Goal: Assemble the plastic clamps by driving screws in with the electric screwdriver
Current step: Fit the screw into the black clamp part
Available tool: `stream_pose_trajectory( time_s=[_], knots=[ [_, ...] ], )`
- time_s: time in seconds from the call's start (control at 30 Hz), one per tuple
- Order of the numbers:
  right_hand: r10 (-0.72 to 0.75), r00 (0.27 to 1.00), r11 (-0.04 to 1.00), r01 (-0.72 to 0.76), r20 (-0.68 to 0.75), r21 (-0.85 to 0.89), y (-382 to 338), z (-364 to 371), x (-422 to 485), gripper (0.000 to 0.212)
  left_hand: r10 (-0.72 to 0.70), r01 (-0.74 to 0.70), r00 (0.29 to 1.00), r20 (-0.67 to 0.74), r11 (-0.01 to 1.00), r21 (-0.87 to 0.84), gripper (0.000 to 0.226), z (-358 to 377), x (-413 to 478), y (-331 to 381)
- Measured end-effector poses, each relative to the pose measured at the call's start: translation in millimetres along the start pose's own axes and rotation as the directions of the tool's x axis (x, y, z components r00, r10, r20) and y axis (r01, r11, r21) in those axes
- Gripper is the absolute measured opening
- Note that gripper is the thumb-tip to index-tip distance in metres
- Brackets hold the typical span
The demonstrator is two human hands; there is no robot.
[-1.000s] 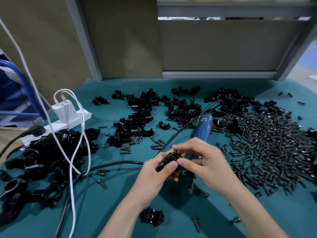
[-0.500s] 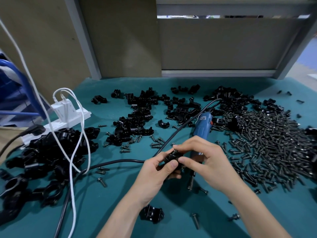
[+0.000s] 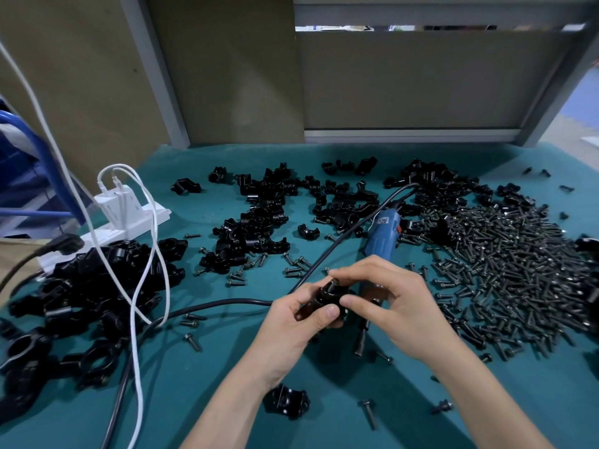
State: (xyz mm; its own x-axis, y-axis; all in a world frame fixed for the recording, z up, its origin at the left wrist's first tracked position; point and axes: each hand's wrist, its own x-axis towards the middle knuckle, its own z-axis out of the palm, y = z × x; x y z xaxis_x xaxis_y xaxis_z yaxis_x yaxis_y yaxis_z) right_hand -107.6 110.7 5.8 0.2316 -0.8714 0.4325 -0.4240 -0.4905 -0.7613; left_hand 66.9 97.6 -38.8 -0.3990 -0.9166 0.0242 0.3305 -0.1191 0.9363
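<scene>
Nothing much has shifted: left hand (image 3: 291, 322) and right hand (image 3: 400, 306) both still pinch the clamp (image 3: 326, 295) (screwdriver (image 3: 382, 233) lies at one o'clock).

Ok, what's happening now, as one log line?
step: fitting clamp together | left hand: grips clamp | right hand: pinches its top | screwdriver: lying under right hand

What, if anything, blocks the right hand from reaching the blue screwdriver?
Nothing visible does. The blue screwdriver lies on the mat just beyond and partly under the right hand, which pinches the clamp with the left hand. Only loose screws lie around it.
</scene>
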Motion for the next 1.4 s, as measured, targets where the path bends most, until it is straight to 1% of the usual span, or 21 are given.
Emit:
stream_pose_trajectory(
  time_s=[0.1,0.2,0.47,0.6,0.7,0.8,0.83,0.97,1.07,1.13,1.2,1.27,1.33,1.4],
  knots=[
    [0.021,1.000,0.999,-0.021,-0.001,0.036,0.0,1.0,-0.9,0.030,0.028,-0.028,1.000,0.001,0.999,0.020,0.040,-1.1,0.3,1.3],
    [0.011,1.000,0.999,-0.010,-0.024,0.037,-0.3,2.3,-1.7,0.023,0.047,-0.047,0.999,0.011,0.998,0.030,0.048,-1.2,0.1,2.7],
    [-0.096,0.992,0.994,0.092,-0.083,-0.050,-0.5,10.0,0.1,0.015,0.026,-0.026,1.000,0.000,0.999,0.027,0.056,-2.5,1.0,1.1],
    [-0.083,0.994,0.995,0.079,-0.073,-0.052,-1.2,9.3,0.0,0.016,0.026,-0.026,1.000,0.001,0.998,0.056,0.058,-3.1,0.6,-1.1],
    [-0.076,0.994,0.996,0.072,-0.073,-0.049,-1.4,8.7,-1.0,0.015,0.029,-0.029,1.000,0.002,0.997,0.076,0.053,-3.3,0.5,-2.2],
    [-0.057,0.996,0.998,0.055,-0.072,-0.033,-0.4,11.3,-2.1,0.015,0.034,-0.033,0.999,-0.006,0.993,0.117,0.034,-4.2,1.2,-3.4],
    [-0.050,0.996,0.998,0.048,-0.072,-0.028,0.2,12.4,-2.4,0.016,0.036,-0.035,0.999,-0.006,0.990,0.139,0.034,-4.3,0.9,-3.3],
    [-0.044,0.997,0.999,0.043,-0.069,-0.025,1.9,14.8,-3.5,0.017,0.057,-0.048,0.998,-0.037,0.974,0.220,0.044,-2.2,0.7,-3.1],
    [-0.037,0.996,0.999,0.036,-0.078,-0.009,3.0,16.1,-4.2,0.015,0.049,-0.037,0.998,-0.050,0.975,0.219,0.058,-2.0,0.8,-3.0],
    [-0.023,0.996,1.000,0.024,-0.083,0.006,3.0,18.4,-5.2,0.018,0.050,-0.037,0.997,-0.059,0.979,0.200,0.062,-2.2,0.4,-3.8],
    [0.012,0.997,0.999,-0.008,-0.082,0.042,2.0,20.6,-5.6,0.027,0.068,-0.056,0.996,-0.055,0.981,0.188,0.054,-2.5,-0.1,-4.7],
    [0.063,0.995,0.994,-0.056,-0.079,0.089,0.6,22.6,-5.6,0.034,0.090,-0.082,0.995,-0.036,0.981,0.177,0.040,-2.1,-0.6,-5.1],
    [0.086,0.994,0.991,-0.077,-0.073,0.112,-0.8,24.4,-6.7,0.034,0.098,-0.090,0.994,-0.041,0.982,0.164,0.026,-0.9,-0.9,-4.5],
    [0.089,0.993,0.992,-0.081,-0.079,0.092,-2.1,21.8,-6.6,0.029,0.100,-0.089,0.993,-0.066,0.985,0.151,0.020,-0.1,-0.2,-4.5]
  ],
)
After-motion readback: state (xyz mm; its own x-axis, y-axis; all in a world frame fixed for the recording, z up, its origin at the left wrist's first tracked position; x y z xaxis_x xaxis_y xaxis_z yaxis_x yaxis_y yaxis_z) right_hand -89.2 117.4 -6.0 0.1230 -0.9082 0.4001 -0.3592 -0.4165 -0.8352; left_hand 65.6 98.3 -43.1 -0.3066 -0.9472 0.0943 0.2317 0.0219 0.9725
